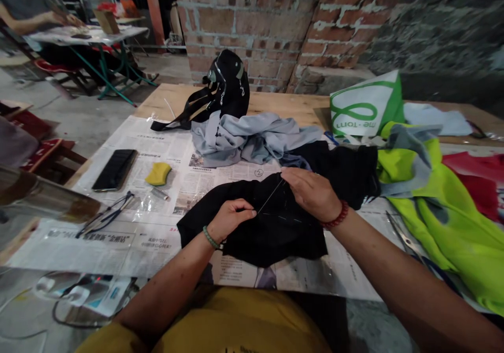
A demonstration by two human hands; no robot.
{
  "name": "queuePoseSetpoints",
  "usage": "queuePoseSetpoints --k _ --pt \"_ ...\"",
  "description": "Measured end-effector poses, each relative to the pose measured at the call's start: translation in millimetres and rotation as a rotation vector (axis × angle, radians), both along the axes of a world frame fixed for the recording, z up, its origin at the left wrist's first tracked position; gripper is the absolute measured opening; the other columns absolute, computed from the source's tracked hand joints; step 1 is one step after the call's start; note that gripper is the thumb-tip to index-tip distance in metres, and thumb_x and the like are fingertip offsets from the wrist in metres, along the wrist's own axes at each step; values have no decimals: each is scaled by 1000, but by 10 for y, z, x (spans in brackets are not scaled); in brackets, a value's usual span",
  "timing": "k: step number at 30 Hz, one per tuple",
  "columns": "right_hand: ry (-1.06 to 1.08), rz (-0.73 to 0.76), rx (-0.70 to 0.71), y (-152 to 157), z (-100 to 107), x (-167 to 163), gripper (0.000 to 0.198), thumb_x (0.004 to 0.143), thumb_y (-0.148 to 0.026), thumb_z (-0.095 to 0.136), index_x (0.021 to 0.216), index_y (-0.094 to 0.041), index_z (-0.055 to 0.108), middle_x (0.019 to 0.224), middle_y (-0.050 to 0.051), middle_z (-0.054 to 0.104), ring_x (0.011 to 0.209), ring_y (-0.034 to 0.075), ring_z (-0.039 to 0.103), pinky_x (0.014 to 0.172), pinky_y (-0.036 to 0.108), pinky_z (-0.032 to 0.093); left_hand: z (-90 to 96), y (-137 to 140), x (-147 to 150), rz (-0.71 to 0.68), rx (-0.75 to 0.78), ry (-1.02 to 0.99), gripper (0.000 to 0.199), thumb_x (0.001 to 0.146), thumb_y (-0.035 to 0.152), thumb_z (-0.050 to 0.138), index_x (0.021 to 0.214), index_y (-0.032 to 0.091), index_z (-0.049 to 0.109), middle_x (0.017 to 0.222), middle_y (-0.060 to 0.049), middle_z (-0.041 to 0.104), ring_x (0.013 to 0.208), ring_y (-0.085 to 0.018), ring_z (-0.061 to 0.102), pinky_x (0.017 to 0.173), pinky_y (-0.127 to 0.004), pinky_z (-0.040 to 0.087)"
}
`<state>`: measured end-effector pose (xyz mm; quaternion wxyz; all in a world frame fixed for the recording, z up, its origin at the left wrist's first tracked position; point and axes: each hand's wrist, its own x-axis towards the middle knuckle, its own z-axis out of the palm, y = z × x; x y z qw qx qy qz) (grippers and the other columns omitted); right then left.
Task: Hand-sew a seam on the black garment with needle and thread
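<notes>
A piece of black cloth lies spread before me, with a dashed line of pale stitches across it. Over its middle, my left hand pinches a pale thread between thumb and forefinger. The thread runs taut and slanting up to my right hand, whose thumb and fingertips are pressed together on its far end. Whether a needle sits in those fingertips is too small to tell. A green beaded bracelet is on my left wrist and a red one on my right.
Newspaper under clear plastic covers the table. Left are a phone, yellow sponge, glasses and a bottle. Behind lie grey cloth and a black bag. Scissors and a neon-yellow garment are right. Another person sits far left.
</notes>
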<state>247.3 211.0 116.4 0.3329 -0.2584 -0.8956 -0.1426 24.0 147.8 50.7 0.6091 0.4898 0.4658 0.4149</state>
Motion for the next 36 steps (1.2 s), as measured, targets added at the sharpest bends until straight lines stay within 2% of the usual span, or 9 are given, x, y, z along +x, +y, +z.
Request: queuePoseSetpoints --k 3,6,14,18,29,33,36 --pt "-40 -3 -18 89 91 83 27 85 -8 47 103 -18 64 108 8 68 102 19 65 89 34 56 -2 -4 5 6 -5 -2 15 66 28 70 66 14 67 70 1 56 65 -9 48 63 -23 36" --pt "-38 -7 -108 156 179 135 28 85 -10 46 100 -21 66 108 6 69 104 19 64 92 36 54 1 -7 5 8 6 4 16 66 29 71 66 14 67 70 1 56 65 -10 49 63 -23 37" --pt "125 -44 -339 318 349 251 21 85 -19 51 96 -27 68 107 5 68 105 23 62 100 44 47 2 -5 -6 0 19 33 15 66 29 70 67 14 68 72 0 57 66 -10 49 64 -23 38" --pt "138 -119 -323 378 392 275 18 85 -24 54 96 -30 67 109 2 67 108 24 60 100 48 46 -2 -6 -6 -4 21 29 15 66 29 70 68 14 68 72 0 57 67 -10 50 65 -23 38" --pt "109 -271 -137 492 640 351 24 89 -29 50 108 -35 61 115 -1 64 111 22 58 98 42 46 5 1 3 0 26 64 15 67 29 70 67 14 68 72 0 58 68 -11 51 66 -23 39" --pt "74 -355 -54 539 769 361 26 90 -26 45 112 -32 59 113 3 64 108 23 59 94 42 47 6 0 1 3 25 54 14 66 29 71 67 14 68 72 0 58 68 -10 51 65 -23 39" --pt "117 -339 -51 419 769 215 24 91 -24 44 109 -27 59 110 6 65 105 22 60 92 39 48 11 -4 -9 2 25 46 14 66 28 70 67 14 68 71 0 58 67 -10 51 65 -23 40"
